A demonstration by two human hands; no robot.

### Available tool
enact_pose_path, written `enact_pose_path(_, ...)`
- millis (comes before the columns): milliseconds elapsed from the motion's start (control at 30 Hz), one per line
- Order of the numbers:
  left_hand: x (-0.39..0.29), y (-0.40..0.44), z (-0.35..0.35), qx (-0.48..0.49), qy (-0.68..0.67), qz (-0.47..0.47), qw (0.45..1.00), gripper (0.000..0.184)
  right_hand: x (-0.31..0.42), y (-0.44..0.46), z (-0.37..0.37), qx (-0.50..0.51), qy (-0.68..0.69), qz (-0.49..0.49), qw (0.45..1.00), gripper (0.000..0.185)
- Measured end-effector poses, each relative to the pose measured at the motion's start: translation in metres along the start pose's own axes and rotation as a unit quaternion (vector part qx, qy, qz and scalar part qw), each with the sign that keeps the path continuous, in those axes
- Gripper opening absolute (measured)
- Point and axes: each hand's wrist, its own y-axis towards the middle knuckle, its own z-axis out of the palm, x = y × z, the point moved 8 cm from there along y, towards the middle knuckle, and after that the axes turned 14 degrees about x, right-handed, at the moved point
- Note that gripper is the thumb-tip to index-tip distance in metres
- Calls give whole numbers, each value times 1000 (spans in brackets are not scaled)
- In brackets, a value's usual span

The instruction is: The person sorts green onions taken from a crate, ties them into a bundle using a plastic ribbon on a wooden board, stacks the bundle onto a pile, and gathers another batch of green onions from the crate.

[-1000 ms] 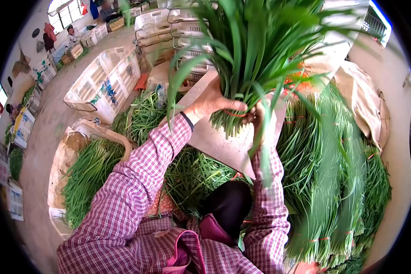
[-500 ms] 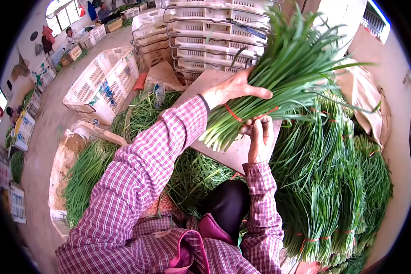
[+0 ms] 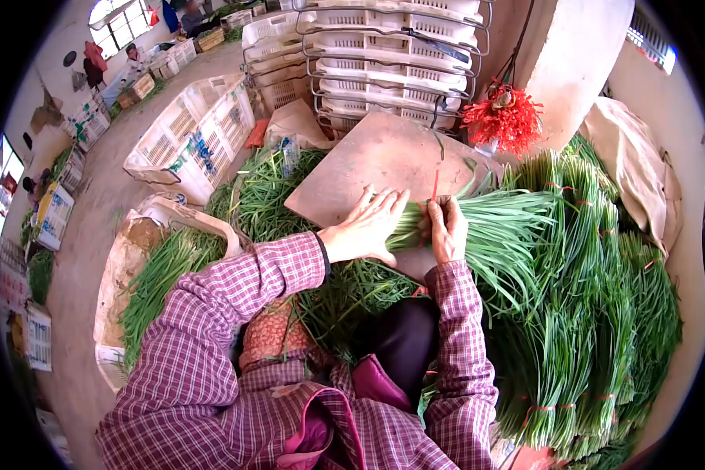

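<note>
A bundle of garlic chives (image 3: pixel 505 231) lies sideways over the front right of a flat board (image 3: pixel 376 160), its leaves pointing right. My left hand (image 3: pixel 364 227) is open, its fingers stretched flat against the stem end of the bundle, which it partly covers. My right hand (image 3: pixel 446 227) is closed in a pinch at the bundle, with the end of a red tie (image 3: pixel 435 185) sticking up from its fingertips. How the tie runs round the stems is hidden by the hand.
Tied chive bundles (image 3: pixel 572 329) are piled at right. Loose chives (image 3: pixel 345 301) lie below the board, and a crate (image 3: pixel 106 313) with more stands at left. Stacked white crates (image 3: pixel 392 63) rise behind; red ties (image 3: pixel 503 117) hang nearby. People sit far left.
The chive bundle has come down from above the board and turned so its leaves point right. My left hand has let go of its grip and flattened at the stem end.
</note>
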Motion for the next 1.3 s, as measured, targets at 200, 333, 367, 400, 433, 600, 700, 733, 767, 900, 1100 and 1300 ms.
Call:
enact_pose_path(200,24,13,-16,81,-42,42,995,93,39,10,6,19,-170,-69,983,8)
enact_pose_path(333,41,19,-14,171,-70,64,981,101,18,26,3,54,-8,36,998,10)
enact_pose_path(367,48,22,-4,211,-83,43,973,106,-1,30,3,63,19,64,996,12)
enact_pose_path(400,50,22,3,263,-101,35,959,117,-9,32,2,58,28,56,996,12)
enact_pose_path(433,51,25,2,263,-101,36,959,117,-17,33,0,53,37,47,997,13)
enact_pose_path(600,16,35,-39,185,59,44,980,111,-23,44,-4,61,41,88,993,13)
enact_pose_path(700,9,45,-6,179,136,-16,974,66,-33,46,-8,52,51,110,991,12)
enact_pose_path(733,10,47,11,127,134,-25,982,57,-38,46,-13,27,94,93,991,12)
enact_pose_path(767,13,51,17,116,133,-39,984,56,-40,45,-16,0,136,74,988,11)
enact_pose_path(900,11,41,14,-37,104,-12,994,90,-49,44,-21,-16,237,61,969,7)
enact_pose_path(1100,14,53,13,43,22,-53,997,68,-30,59,-12,6,-45,-43,998,13)
enact_pose_path(1300,0,61,5,64,52,-51,995,95,-23,69,14,24,97,-45,994,14)
